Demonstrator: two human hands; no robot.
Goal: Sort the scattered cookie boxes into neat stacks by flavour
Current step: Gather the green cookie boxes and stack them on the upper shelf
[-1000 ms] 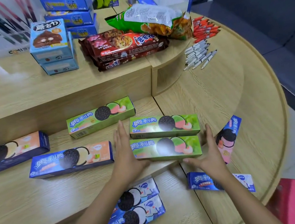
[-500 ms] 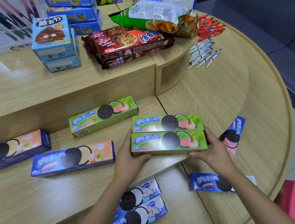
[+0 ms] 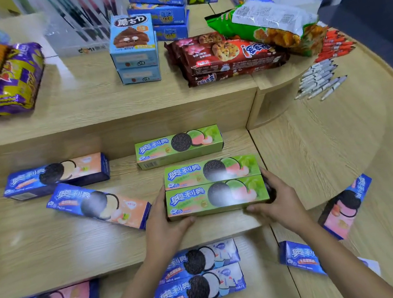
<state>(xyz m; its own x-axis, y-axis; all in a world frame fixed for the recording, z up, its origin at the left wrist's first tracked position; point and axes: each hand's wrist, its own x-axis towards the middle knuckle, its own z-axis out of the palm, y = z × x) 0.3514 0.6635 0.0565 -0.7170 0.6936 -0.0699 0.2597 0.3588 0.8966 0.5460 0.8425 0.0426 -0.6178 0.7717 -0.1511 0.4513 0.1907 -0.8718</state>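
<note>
You held near green cardboard cookie box [image 3: 216,196] by both ends: left hand [image 3: 162,225] gripped left end, right hand [image 3: 280,204] gripped right end. Box sat on middle wooden shelf [image 3: 53,249], touching second green box [image 3: 211,171], probably for same-flavour pile.

Between our hands we read 奥利奥 in white-edged blue on the nearest green box [image 3: 216,197] and on its twin [image 3: 210,171] touching it just beyond. Far beyond our left hand [image 3: 162,225], we make out 蘑古力 on a pale blue carton [image 3: 133,41]; smaller print blurs.
</note>
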